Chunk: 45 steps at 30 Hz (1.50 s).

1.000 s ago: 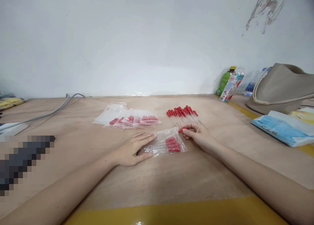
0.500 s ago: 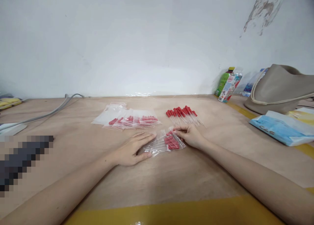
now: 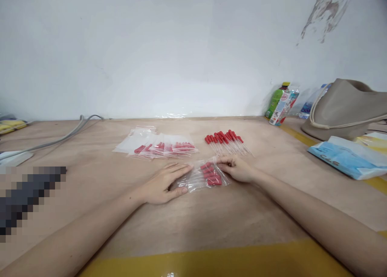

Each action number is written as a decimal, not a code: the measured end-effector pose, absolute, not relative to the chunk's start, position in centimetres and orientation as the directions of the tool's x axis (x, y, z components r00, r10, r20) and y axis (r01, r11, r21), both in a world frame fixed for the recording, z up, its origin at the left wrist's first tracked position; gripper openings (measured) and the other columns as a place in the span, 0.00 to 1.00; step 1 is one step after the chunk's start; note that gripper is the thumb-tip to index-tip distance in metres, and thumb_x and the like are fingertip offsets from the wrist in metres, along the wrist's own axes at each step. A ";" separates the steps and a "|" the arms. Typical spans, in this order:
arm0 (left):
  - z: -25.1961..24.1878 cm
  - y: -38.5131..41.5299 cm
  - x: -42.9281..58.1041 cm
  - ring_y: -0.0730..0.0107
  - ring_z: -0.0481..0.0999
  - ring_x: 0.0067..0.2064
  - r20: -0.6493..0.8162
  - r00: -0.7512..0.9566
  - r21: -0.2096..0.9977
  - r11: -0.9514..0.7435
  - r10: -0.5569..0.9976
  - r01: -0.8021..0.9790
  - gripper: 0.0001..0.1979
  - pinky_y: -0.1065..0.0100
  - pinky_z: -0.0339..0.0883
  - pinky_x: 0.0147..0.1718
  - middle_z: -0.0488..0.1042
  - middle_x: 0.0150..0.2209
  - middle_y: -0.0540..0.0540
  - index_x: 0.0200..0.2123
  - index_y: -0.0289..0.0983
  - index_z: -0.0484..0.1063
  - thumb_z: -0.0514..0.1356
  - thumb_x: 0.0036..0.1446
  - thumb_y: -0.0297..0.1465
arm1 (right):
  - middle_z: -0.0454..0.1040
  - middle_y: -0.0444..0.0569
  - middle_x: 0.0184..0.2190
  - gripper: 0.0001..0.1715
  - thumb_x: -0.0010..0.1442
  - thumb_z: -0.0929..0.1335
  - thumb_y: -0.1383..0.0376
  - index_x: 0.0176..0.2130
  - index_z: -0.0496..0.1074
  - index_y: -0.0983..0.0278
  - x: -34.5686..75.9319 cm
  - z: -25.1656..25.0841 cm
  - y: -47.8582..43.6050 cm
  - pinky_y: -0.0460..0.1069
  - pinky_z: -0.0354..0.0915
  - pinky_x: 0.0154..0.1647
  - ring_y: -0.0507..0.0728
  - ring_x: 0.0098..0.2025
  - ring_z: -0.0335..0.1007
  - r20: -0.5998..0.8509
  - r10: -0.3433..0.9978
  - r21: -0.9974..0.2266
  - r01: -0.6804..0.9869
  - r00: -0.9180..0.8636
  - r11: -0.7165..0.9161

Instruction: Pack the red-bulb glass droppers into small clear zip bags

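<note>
A clear zip bag (image 3: 197, 181) lies on the table between my hands. Inside it are several droppers (image 3: 214, 181), their red bulbs to the right and clear tubes to the left. My left hand (image 3: 165, 185) rests flat with fingers spread, its fingertips and thumb at the bag's left end. My right hand (image 3: 237, 168) pinches the upper right corner of the bag, by its mouth edge. Behind it lies a pile of loose droppers (image 3: 223, 138), bulbs pointing to the wall. Left of that pile, several overlapping zip bags (image 3: 133, 142) lie flat, some showing red bulbs inside.
Drink bottles (image 3: 279, 103) stand by the wall at right, beside a grey-beige bag (image 3: 347, 107) with a cord. A blue and white packet (image 3: 347, 158) lies before them. A grey cable (image 3: 71, 131) runs along the left. A blurred-out dark object (image 3: 27, 198) sits at near left.
My right hand has shifted slightly right along the bag's edge. The red bulbs inside are a little more spread out in a row. My left hand has stayed in place.
</note>
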<state>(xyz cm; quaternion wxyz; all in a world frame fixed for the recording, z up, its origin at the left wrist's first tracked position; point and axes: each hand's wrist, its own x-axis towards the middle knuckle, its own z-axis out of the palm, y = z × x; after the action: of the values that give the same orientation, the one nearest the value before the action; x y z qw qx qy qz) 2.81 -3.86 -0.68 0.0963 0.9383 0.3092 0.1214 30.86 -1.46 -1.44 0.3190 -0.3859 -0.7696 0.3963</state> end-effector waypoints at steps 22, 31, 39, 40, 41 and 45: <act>-0.6 -4.0 2.8 0.58 0.51 0.62 0.128 0.795 0.223 -0.799 0.592 0.559 0.26 0.52 0.46 0.59 0.50 0.63 0.47 0.62 0.46 0.49 0.50 0.61 0.42 | 0.74 0.60 0.33 0.15 0.40 0.71 0.72 0.34 0.74 0.69 24.7 2.4 5.8 0.51 0.64 0.34 0.63 0.39 0.72 -0.002 0.995 -0.248 0.964 0.104 -0.101; -0.7 -3.9 2.7 0.57 0.48 0.63 0.100 0.795 0.200 -0.795 0.598 0.573 0.28 0.51 0.45 0.59 0.48 0.64 0.47 0.63 0.46 0.44 0.49 0.62 0.43 | 0.71 0.47 0.29 0.15 0.56 0.62 0.60 0.43 0.61 0.65 30.4 1.5 2.6 0.46 0.62 0.29 0.52 0.30 0.68 0.383 0.923 -0.730 0.622 0.030 0.283; -0.7 -3.8 2.8 0.57 0.51 0.62 0.117 0.796 0.219 -0.798 0.593 0.562 0.27 0.51 0.49 0.58 0.50 0.63 0.49 0.62 0.49 0.46 0.49 0.62 0.42 | 0.65 0.36 0.25 0.41 0.46 0.69 0.61 0.52 0.43 0.59 32.0 -2.0 -0.8 0.46 0.65 0.21 0.49 0.19 0.66 0.260 0.938 -0.966 0.064 0.229 0.252; -0.7 -3.8 2.8 0.57 0.50 0.62 0.115 0.796 0.219 -0.797 0.595 0.564 0.27 0.51 0.48 0.58 0.49 0.63 0.49 0.62 0.49 0.45 0.49 0.62 0.41 | 0.66 0.36 0.25 0.39 0.46 0.69 0.61 0.51 0.45 0.59 31.7 -2.2 -1.0 0.47 0.67 0.22 0.50 0.20 0.67 0.240 0.941 -0.971 0.044 0.238 0.237; -0.7 -3.9 2.8 0.57 0.50 0.62 0.111 0.795 0.218 -0.795 0.596 0.565 0.27 0.51 0.48 0.58 0.49 0.63 0.49 0.62 0.49 0.45 0.49 0.62 0.41 | 0.66 0.36 0.25 0.37 0.46 0.69 0.60 0.49 0.46 0.60 31.4 -2.3 -1.1 0.47 0.68 0.23 0.50 0.20 0.68 0.225 0.944 -0.974 0.021 0.240 0.227; -0.6 -3.9 2.8 0.57 0.50 0.63 0.106 0.796 0.215 -0.795 0.596 0.567 0.27 0.50 0.48 0.59 0.49 0.63 0.48 0.62 0.48 0.45 0.49 0.62 0.42 | 0.67 0.36 0.23 0.30 0.47 0.68 0.59 0.44 0.47 0.59 30.3 -2.4 -1.3 0.49 0.69 0.26 0.51 0.22 0.70 0.213 0.959 -0.969 -0.087 0.188 0.232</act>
<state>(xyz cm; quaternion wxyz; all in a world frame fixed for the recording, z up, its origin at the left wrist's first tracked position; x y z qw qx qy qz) 2.81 -3.94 -0.56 0.0866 0.9436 0.3081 0.0842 30.26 -1.32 -2.37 0.6221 -0.4553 -0.4787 0.4203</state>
